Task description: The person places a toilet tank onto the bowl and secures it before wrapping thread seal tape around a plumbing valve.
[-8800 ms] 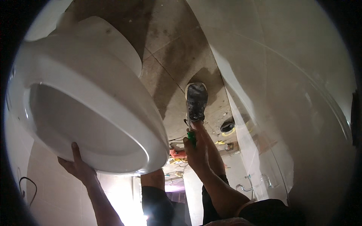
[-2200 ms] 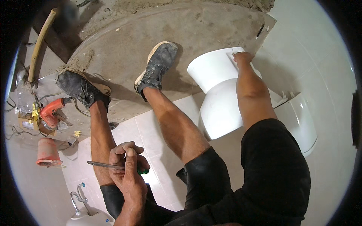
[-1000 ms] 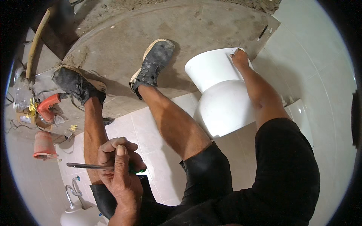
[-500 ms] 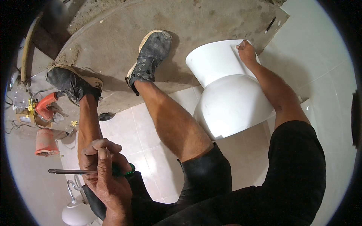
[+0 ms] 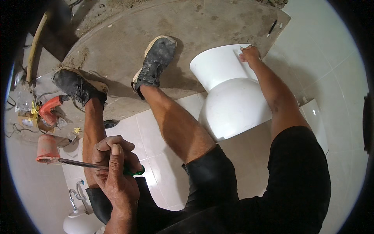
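My left hand [image 5: 119, 171] is closed round a screwdriver [image 5: 83, 163] at the lower left; its dark shaft points left and a green handle shows in part below my fingers. A white ceramic fixture, by its shape a toilet bowl [image 5: 237, 105], stands beside my right leg. My right hand [image 5: 250, 54] reaches to the far end of its base, with the fingers bent and pressed together at the white surface. Whatever those fingertips hold, if anything, is too small to make out.
On the left lie an orange power drill [image 5: 50, 110], a reddish bucket [image 5: 47, 148] and cables. A white washbasin [image 5: 81, 223] is at the lower left. A black pen-like object [image 5: 272, 28] lies on the concrete [image 5: 218, 23]. White ceramic [image 5: 316, 121] stands by the right wall.
My left hand has shifted slightly right, and the screwdriver's tip has risen in the picture. My right hand has moved a little left and turned at the fixture's base. The view has shifted slightly.
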Demonstrator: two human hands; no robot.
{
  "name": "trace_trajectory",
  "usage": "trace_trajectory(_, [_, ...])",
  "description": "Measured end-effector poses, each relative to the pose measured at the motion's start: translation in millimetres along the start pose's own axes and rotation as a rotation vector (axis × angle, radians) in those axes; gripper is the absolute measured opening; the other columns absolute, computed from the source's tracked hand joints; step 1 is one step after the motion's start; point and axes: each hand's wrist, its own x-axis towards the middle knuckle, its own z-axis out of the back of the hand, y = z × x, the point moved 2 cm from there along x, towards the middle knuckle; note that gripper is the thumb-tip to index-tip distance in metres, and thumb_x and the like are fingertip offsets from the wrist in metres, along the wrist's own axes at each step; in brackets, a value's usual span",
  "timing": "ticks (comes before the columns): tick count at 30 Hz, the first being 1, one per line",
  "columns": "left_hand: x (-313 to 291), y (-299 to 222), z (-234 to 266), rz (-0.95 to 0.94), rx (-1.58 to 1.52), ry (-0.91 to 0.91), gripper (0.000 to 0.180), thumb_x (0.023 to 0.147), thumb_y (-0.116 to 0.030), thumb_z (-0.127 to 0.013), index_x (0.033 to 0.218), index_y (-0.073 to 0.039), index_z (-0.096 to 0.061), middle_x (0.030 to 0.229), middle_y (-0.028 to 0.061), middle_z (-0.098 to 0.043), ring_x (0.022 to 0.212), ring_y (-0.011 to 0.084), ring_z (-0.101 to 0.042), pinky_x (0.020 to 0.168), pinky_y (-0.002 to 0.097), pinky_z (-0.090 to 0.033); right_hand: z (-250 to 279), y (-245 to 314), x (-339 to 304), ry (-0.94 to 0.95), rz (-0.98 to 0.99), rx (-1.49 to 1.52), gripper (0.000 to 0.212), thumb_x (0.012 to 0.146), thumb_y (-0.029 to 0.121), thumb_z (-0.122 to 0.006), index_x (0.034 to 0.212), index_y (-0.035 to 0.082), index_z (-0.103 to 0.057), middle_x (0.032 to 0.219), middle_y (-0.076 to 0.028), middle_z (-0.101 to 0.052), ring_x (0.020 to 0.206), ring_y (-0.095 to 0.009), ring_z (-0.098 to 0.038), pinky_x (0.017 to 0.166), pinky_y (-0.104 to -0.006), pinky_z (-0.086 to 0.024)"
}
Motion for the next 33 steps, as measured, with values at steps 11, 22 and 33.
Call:
trace_trajectory(11, [2, 0, 8, -0.03, 0.007, -0.024, 0.016, 0.099, -0.018, -0.059, 0.101, -0.003, -0.063, 0.081, 0.0092, -0.062, 0.049, 0.0069, -0.051, 0.041, 0.0189, -0.037, 8, 8, -21, -0.131, 0.577, -1.128, 0.029, 0.091, 0.026, -0.067, 0.09, -0.003, -0.065, 0.092, -0.024, -0.07, 0.087, -0.038, -0.07, 0.08, -0.0465, -0.055])
trace_trajectory(22, [4, 4, -8, 0.002, 0.076, -0.057, 0.017, 0.099, -0.018, -0.059, 0.102, -0.002, -0.063, 0.083, 0.0095, -0.063, 0.049, 0.0076, -0.051, 0.042, 0.0192, -0.037, 23, 8, -16, 0.074, 0.764, -1.239, 0.03, 0.098, 0.022, -0.052, 0.098, -0.006, -0.062, 0.095, -0.026, -0.069, 0.092, -0.041, -0.068, 0.084, -0.0495, -0.054])
trace_trajectory(33, [5, 10, -29, -0.006, 0.039, 0.018, 0.018, 0.099, -0.017, -0.059, 0.11, -0.003, -0.063, 0.083, 0.0083, -0.062, 0.055, 0.008, -0.05, 0.045, 0.021, -0.036, 8, 7, 3, 0.111, 0.506, -1.142, 0.038, 0.089, 0.02, -0.047, 0.1, -0.009, -0.07, 0.112, -0.032, -0.066, 0.104, -0.044, -0.066, 0.094, -0.0506, -0.051])
